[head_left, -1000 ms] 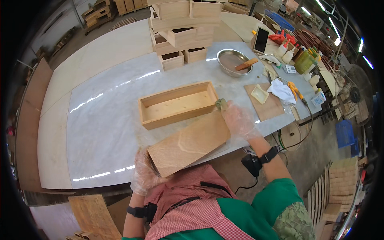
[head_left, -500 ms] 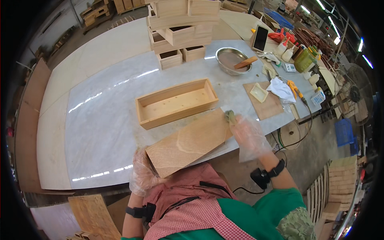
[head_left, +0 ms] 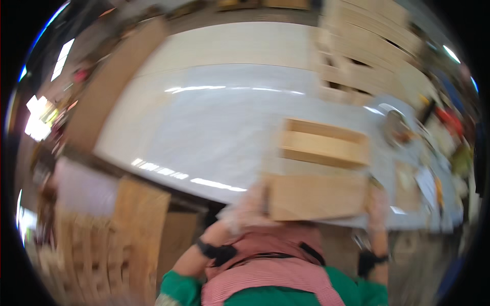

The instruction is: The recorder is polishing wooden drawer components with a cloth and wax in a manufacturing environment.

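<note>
Motion blurs the whole view. A long wooden box [head_left: 317,198] lies with a broad flat face up at the near table edge, in front of my body. My left hand [head_left: 250,205], in a clear plastic glove, is closed on its left end. At the right end is my gloved right hand [head_left: 377,206], closed on a small greenish pad [head_left: 375,182] that touches or nearly touches the box's corner. Just beyond stands an open wooden box [head_left: 324,145], its hollow inside showing.
A stack of wooden boxes [head_left: 365,46] rises at the back right. Right of the open box are a metal bowl [head_left: 397,128], a thin brown board [head_left: 407,186] and a white cloth [head_left: 426,186]. An upright brown panel [head_left: 115,86] borders the table's left end.
My view has swung left, so the table and boxes sit farther right in the picture. Both hands stay at the ends of the flat-faced box.
</note>
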The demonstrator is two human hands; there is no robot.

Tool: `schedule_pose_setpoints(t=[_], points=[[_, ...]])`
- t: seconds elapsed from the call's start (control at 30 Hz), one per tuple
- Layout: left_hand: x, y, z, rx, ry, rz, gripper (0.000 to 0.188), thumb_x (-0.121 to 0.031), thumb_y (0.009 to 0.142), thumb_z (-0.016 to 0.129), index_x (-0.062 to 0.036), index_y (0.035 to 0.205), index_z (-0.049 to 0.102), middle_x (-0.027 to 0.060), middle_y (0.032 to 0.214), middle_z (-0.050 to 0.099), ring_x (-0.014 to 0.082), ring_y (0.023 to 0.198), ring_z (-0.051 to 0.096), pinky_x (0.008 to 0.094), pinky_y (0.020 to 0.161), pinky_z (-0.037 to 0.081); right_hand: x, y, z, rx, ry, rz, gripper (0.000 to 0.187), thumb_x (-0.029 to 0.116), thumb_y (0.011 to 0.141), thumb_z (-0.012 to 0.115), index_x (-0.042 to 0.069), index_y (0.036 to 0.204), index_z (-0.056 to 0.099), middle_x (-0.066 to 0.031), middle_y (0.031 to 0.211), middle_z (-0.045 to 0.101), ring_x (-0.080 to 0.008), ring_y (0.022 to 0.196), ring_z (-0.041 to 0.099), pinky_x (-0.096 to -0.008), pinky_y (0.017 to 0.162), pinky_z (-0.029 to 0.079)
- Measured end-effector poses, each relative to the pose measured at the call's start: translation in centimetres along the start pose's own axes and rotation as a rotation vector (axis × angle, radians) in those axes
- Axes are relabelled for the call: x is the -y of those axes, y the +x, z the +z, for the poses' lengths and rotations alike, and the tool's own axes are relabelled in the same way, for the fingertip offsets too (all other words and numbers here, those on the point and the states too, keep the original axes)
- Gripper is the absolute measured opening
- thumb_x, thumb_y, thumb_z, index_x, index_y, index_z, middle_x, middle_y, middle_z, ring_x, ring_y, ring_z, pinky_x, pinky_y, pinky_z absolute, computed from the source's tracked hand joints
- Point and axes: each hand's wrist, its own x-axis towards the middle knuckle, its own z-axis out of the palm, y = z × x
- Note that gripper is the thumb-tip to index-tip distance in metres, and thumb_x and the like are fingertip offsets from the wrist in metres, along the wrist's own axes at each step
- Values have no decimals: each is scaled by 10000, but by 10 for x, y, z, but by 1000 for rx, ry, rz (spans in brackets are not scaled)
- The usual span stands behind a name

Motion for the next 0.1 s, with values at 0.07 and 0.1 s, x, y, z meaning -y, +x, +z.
schedule_pose_setpoints(t=[0.07,0.1], points=[[-47,3,-52,283,-160,-134,1205,-477,600,846,60,1458,193,278,1285,532,381,1185,547,397,996,462,-22,-4,-31,99,-641,-539,364,229,964,512,34,1268,555,-173,1355,543,-304,1280,495,-459,1072,372],[-21,-9,-37,346,-391,-245,1217,-486,610,829,42,1479,161,277,1303,530,354,1181,568,380,979,480,-24,-4,-22,172,-483,-629,364,229,964,512,34,1268,555,-173,1355,543,-304,1280,495,-459,1072,372]])
